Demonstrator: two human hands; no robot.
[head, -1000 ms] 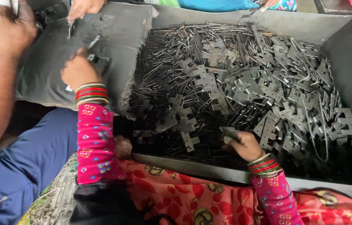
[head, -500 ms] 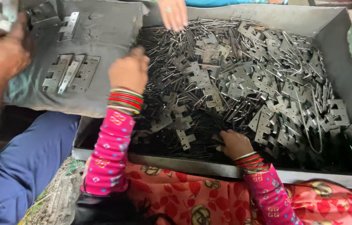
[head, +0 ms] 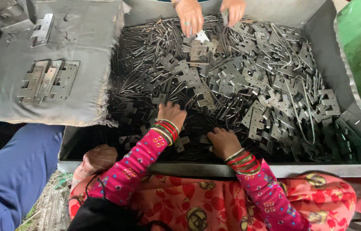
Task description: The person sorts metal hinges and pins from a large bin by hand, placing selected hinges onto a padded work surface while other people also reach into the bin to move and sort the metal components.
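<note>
Picking stage: left hand [head: 173, 114] and right hand [head: 223, 143] dug, fingers curled, into hinge plates [head: 249, 81] (grasp hidden); next needed one plate singled out.

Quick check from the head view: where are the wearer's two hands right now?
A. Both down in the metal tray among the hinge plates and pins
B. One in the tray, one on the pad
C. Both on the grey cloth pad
A: the left hand and right hand both rest in the metal tray on the loose hinge plates; the grey cloth pad has no hand on it.
</note>
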